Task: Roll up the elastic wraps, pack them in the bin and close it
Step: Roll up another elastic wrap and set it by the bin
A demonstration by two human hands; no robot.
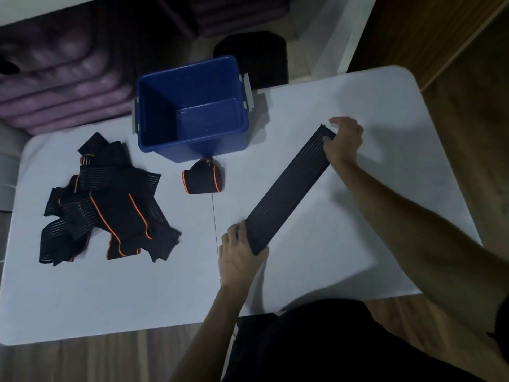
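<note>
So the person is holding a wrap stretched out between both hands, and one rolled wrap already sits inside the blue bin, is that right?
Not quite. The head view shows the rolled wrap lying on the table just in front of the blue bin, not inside it. The rest holds: the left hand and right hand hold a wrap stretched between them.

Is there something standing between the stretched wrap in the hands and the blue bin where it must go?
Nothing visible blocks it. The stretched wrap, held by the left hand and right hand, lies right of the open bin. The rolled wrap sits before the bin's near wall, low and beside the path.
</note>
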